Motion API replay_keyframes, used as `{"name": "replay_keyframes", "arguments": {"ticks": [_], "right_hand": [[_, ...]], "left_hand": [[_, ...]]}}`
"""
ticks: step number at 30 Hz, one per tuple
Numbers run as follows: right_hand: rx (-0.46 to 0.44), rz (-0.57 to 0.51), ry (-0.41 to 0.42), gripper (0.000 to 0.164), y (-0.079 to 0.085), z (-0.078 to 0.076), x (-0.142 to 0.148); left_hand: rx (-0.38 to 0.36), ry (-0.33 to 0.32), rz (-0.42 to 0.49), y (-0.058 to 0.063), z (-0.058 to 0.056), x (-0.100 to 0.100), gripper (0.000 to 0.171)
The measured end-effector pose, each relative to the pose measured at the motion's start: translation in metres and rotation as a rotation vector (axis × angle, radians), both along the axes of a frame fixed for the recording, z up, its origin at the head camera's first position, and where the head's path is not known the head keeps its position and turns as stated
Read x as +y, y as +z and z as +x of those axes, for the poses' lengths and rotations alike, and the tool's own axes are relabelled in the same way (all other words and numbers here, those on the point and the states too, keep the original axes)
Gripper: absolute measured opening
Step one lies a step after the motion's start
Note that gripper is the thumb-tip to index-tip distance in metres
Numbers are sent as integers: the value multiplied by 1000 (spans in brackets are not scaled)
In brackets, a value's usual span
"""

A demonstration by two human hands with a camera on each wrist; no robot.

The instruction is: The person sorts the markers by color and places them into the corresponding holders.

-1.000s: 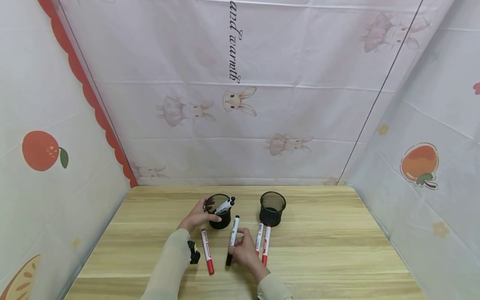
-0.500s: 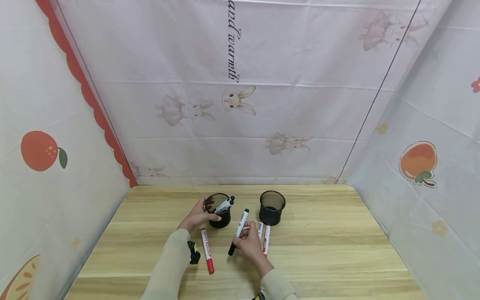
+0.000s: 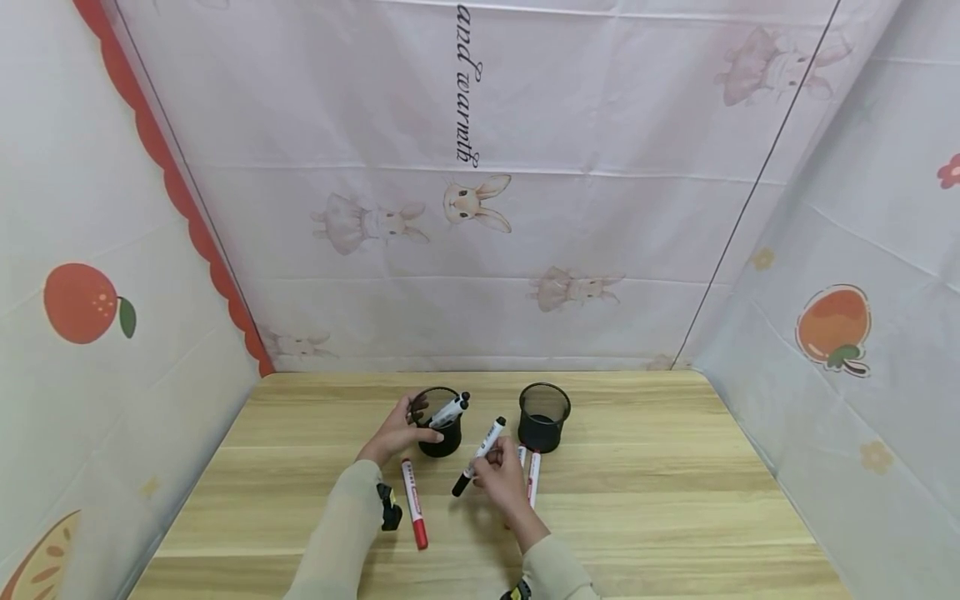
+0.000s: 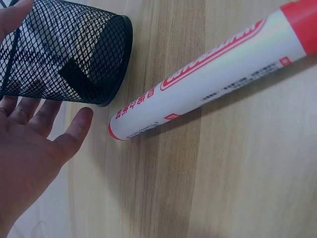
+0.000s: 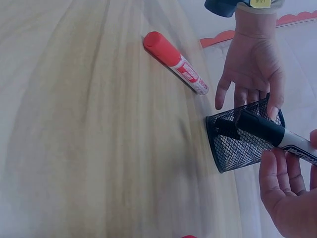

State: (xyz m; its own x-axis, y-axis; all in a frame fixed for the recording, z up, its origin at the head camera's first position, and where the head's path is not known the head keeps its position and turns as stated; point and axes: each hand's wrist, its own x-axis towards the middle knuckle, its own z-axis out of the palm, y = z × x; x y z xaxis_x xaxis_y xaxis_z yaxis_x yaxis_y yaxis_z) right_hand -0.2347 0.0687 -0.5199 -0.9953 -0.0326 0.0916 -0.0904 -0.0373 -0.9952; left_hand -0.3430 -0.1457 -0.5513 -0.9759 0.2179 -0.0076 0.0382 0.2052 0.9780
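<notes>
On the table, my left hand point(image 3: 392, 435) holds a black mesh pen cup point(image 3: 439, 445), thumb on its near side and fingers around the far side. Several black-capped whiteboard markers point(image 3: 448, 412) lean inside it. My right hand point(image 3: 508, 485) pinches another black whiteboard marker point(image 3: 487, 439), tilted above the table with its black cap point(image 5: 260, 127) low. In the right wrist view this marker overlaps the cup. A red whiteboard marker point(image 3: 414, 505) lies below the left cup; the left wrist view shows its white barrel point(image 4: 198, 74) close up.
A second black mesh pen cup point(image 3: 542, 433) stands to the right. Just in front of it lie two red markers point(image 3: 534, 478), partly hidden by my right hand. Behind the wooden table point(image 3: 675, 500) rises a printed cloth wall point(image 3: 600, 333), with more cloth at both sides.
My right hand has lifted the black marker off the table and moved it slightly right and away from me, tilting it more. My left hand and its cup have stayed put.
</notes>
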Motion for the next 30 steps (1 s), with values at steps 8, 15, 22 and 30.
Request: {"name": "replay_keyframes", "arguments": {"ticks": [8, 15, 22, 30], "right_hand": [[56, 58, -45, 18, 4, -3, 1], [145, 81, -96, 19, 9, -8, 0], [170, 88, -103, 24, 16, -14, 2], [218, 78, -140, 16, 26, -17, 4]], "left_hand": [[-2, 16, -21, 1, 1, 0, 82], [9, 19, -28, -1, -1, -1, 80], [13, 27, -31, 0, -1, 0, 81], [17, -1, -14, 19, 14, 2, 75]]}}
